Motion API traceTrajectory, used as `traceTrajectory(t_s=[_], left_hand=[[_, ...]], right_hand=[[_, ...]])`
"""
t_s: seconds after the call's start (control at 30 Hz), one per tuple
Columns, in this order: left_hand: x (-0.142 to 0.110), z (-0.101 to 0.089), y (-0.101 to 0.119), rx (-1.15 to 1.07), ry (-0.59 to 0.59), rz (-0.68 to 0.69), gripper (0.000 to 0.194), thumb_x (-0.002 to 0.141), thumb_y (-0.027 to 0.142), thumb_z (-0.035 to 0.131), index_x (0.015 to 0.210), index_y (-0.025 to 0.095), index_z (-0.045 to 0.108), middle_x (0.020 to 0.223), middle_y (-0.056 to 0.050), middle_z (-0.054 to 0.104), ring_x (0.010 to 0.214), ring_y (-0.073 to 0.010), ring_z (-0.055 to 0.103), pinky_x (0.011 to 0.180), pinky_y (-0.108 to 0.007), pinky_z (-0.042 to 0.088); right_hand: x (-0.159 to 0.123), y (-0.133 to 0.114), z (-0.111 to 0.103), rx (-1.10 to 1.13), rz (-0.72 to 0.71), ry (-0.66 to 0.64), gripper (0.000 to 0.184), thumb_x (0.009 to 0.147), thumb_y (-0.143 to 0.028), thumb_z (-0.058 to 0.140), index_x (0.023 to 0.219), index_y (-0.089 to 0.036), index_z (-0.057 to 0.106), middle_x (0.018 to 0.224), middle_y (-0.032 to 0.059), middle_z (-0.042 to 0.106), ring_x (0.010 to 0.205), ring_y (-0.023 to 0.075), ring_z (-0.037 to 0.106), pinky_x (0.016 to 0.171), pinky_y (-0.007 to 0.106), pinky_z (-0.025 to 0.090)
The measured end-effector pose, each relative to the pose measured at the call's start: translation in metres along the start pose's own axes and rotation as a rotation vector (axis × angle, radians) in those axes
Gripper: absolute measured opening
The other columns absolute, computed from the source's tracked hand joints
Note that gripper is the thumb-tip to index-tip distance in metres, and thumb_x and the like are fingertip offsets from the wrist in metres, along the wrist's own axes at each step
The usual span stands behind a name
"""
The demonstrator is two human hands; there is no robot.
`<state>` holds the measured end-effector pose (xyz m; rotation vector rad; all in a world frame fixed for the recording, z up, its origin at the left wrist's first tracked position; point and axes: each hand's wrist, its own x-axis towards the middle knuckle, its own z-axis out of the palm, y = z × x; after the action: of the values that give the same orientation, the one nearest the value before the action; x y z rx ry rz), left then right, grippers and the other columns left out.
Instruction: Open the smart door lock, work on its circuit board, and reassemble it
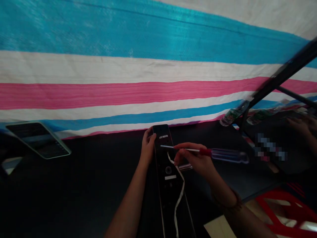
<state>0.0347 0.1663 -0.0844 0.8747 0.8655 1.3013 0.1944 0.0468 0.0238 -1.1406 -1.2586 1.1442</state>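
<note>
A long, narrow black panel (162, 188) with small white labels lies on the dark table, its far end toward the striped sheet. My left hand (148, 147) grips the panel's left edge near that end, thumb on top. In my right hand (195, 158) is a screwdriver (223, 154) with a clear purplish handle and red collar, held by its shaft; the tip is over the panel's upper part. Whether the tip touches the surface I cannot tell. A white cable (182, 191) runs from the panel past my right fingers toward me. Beside those fingers is a small shiny piece (185, 167), too dim to name.
A phone (41, 140) leans at the left against the striped sheet (148, 96). Plastic bottles (234, 114) stand tilted at the right by a black metal frame (279, 72). Another person's hand (300, 127) is at far right. A red plastic stool (274, 211) sits lower right.
</note>
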Motion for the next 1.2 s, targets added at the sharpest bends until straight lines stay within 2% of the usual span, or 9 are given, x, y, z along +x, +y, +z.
traceTrajectory(t_s=[0.1,0.2,0.37,0.47,0.57,0.7,0.83,1.0,1.2], left_hand=[[-0.002,0.000,0.003,0.018,0.018,-0.004,0.055,0.081,0.044,0.075,0.129,0.021,0.061,0.114,-0.010,0.073,0.093,-0.0236,0.073,0.067,-0.027,0.058],[-0.004,0.000,0.005,0.041,0.032,-0.019,0.054,0.083,0.044,0.074,0.130,0.023,0.061,0.118,-0.010,0.072,0.098,-0.0239,0.073,0.069,-0.026,0.058],[-0.005,0.001,0.006,0.098,0.056,-0.004,0.049,0.084,0.041,0.072,0.129,0.022,0.063,0.127,-0.010,0.069,0.105,-0.0241,0.070,0.075,-0.026,0.058],[-0.005,0.002,0.006,0.121,0.072,0.012,0.047,0.084,0.040,0.071,0.128,0.023,0.064,0.125,-0.009,0.070,0.104,-0.0244,0.071,0.073,-0.026,0.058],[-0.005,0.002,0.008,0.149,0.073,0.004,0.049,0.083,0.042,0.071,0.128,0.022,0.063,0.112,-0.009,0.074,0.092,-0.0237,0.073,0.065,-0.026,0.057],[-0.006,0.002,0.011,0.160,0.087,-0.036,0.056,0.080,0.043,0.073,0.131,0.022,0.062,0.091,-0.006,0.075,0.071,-0.0199,0.071,0.052,-0.024,0.052],[-0.008,0.003,0.013,0.170,0.114,-0.045,0.057,0.079,0.044,0.074,0.130,0.021,0.063,0.087,-0.005,0.075,0.066,-0.0192,0.070,0.052,-0.024,0.053],[-0.008,0.006,0.015,0.202,0.145,-0.018,0.054,0.078,0.044,0.074,0.126,0.020,0.065,0.097,-0.007,0.076,0.079,-0.0222,0.072,0.058,-0.025,0.055],[-0.007,0.007,0.014,0.193,0.177,0.011,0.048,0.077,0.040,0.074,0.121,0.020,0.067,0.114,-0.009,0.073,0.092,-0.0236,0.072,0.061,-0.024,0.055]], right_hand=[[0.013,0.006,0.002,-0.004,-0.031,-0.046,0.034,0.093,-0.051,0.065,0.093,-0.018,0.074,0.063,0.0013,0.069,0.052,0.0134,0.065,0.050,0.024,0.053],[0.021,0.019,0.005,-0.093,-0.074,-0.006,0.037,0.093,-0.054,0.064,0.085,-0.019,0.072,0.062,0.0006,0.067,0.048,0.0107,0.060,0.045,0.021,0.047],[0.023,0.039,0.006,-0.163,-0.154,0.051,0.035,0.095,-0.053,0.061,0.092,-0.019,0.071,0.066,0.0008,0.068,0.052,0.0110,0.060,0.048,0.022,0.049],[0.019,0.045,0.004,-0.197,-0.229,0.034,0.029,0.098,-0.046,0.059,0.096,-0.020,0.072,0.068,0.0013,0.068,0.053,0.0113,0.060,0.050,0.022,0.049],[0.014,0.050,0.001,-0.267,-0.306,0.027,0.021,0.099,-0.038,0.059,0.099,-0.022,0.073,0.070,0.0019,0.068,0.055,0.0123,0.061,0.051,0.024,0.049],[0.012,0.049,0.002,-0.281,-0.391,0.038,0.017,0.099,-0.033,0.060,0.100,-0.023,0.073,0.069,0.0020,0.067,0.057,0.0141,0.061,0.051,0.026,0.048],[0.012,0.044,0.006,-0.194,-0.457,0.073,0.015,0.100,-0.032,0.060,0.100,-0.023,0.072,0.067,0.0020,0.066,0.056,0.0146,0.060,0.052,0.027,0.047],[0.014,0.038,0.005,-0.220,-0.402,0.068,0.019,0.101,-0.034,0.057,0.099,-0.023,0.072,0.066,0.0024,0.067,0.057,0.0155,0.061,0.054,0.028,0.049],[0.017,0.035,0.004,-0.230,-0.412,0.031,0.028,0.101,-0.043,0.055,0.096,-0.021,0.073,0.066,0.0035,0.068,0.056,0.0156,0.062,0.054,0.028,0.050]])
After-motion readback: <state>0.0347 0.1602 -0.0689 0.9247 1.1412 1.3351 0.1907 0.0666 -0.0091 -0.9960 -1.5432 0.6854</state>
